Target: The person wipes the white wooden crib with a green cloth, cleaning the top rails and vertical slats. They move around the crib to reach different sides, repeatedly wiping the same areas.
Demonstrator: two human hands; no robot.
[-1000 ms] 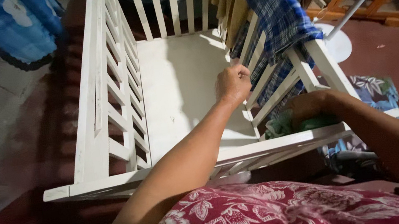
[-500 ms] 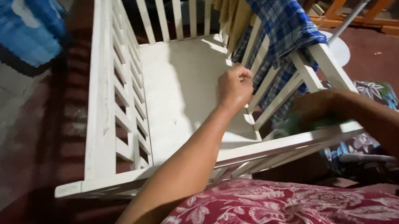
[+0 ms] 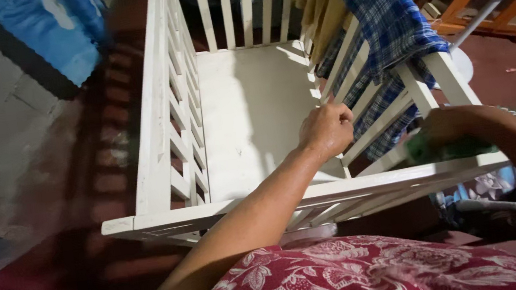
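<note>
Left hand (image 3: 327, 129) is curled shut in a fist around one white slat (image 3: 353, 69) on the right side of the white wooden crib (image 3: 157, 111), with the arm reaching in over the near rail (image 3: 226, 211). Right hand (image 3: 456, 125) sits outside that same side, fingers bent down and pressing a green cloth (image 3: 443, 150) against the lower slats, just above the near rail. I think the hand is wiping the slats with that cloth. To do it well, the left hand should hold the slat tight so the crib does not wobble, and the right hand should rub up and down each slat, one at a time, and get into the corners where slat meets rail. A blue checked cloth (image 3: 389, 13) hangs over the top of that side, and a tan cloth (image 3: 319, 2) hangs beside it; both could get in the way, so the wiping hand should keep below them. The crib floor (image 3: 254, 113) is bare and white. Compared with the picture from a second ago, the left hand grips the slat in the same way, but the right hand with the green cloth has come up higher along the slats. The whole view has also slid, so the crib sits further right.
</note>
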